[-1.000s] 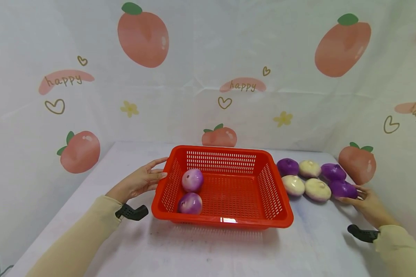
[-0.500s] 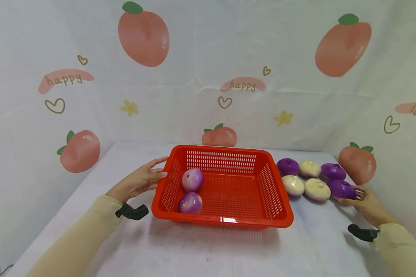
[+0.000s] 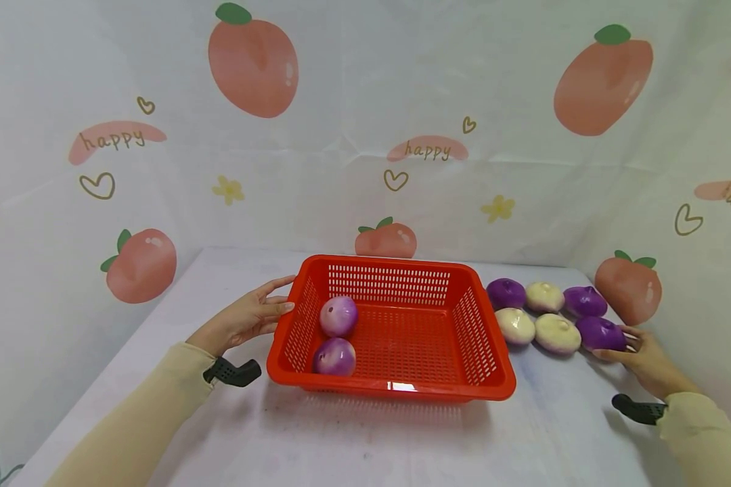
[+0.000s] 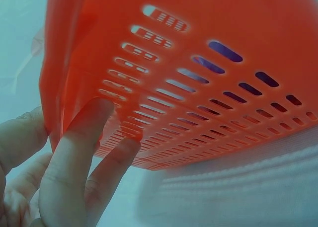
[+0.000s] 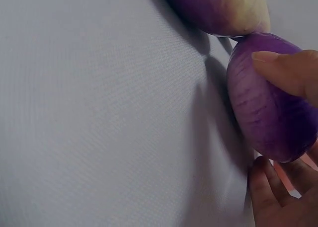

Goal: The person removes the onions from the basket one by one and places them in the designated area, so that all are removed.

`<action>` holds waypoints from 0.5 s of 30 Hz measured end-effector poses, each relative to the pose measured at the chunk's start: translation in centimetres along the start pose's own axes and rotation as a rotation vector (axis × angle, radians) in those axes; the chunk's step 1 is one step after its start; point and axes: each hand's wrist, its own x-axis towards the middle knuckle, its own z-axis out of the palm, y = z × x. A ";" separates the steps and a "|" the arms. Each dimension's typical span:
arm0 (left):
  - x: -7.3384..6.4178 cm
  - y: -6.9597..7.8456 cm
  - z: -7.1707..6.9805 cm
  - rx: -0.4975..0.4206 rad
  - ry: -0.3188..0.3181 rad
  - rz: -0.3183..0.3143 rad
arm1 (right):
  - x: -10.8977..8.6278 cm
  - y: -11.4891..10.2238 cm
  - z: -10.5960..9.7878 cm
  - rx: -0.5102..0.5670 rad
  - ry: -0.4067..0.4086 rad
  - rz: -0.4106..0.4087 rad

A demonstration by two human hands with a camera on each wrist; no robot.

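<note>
A red slotted plastic basket stands mid-table, tilted slightly in the head view. My left hand touches its left side with spread, fairly straight fingers; the left wrist view has fingertips against the slotted wall below the rim. Two round purple-and-white onion-shaped vegetables, one behind and one in front, lie along the left inside wall. At the far right, my right hand holds a purple onion-shaped vegetable. Its thumb presses on the vegetable while the other fingers reach round the far side, partly hidden.
Beside the basket's right wall sit several similar vegetables in two rows: purple ones and cream ones. A printed cloth hangs behind the white table.
My right hand's fingers have shifted very slightly around the purple vegetable, which stays in its place on the table. The left hand and basket have not moved.
</note>
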 end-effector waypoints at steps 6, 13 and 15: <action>0.0 0.0 0.0 0.003 0.009 -0.003 | 0.0 -0.1 -0.5 -0.028 -0.015 0.011; 0.0 0.0 0.0 -0.002 0.009 -0.006 | 0.1 -1.4 -1.0 -0.080 0.013 -0.080; 0.1 0.0 0.0 -0.004 0.008 -0.006 | 0.3 -2.3 -1.2 -0.106 0.051 -0.134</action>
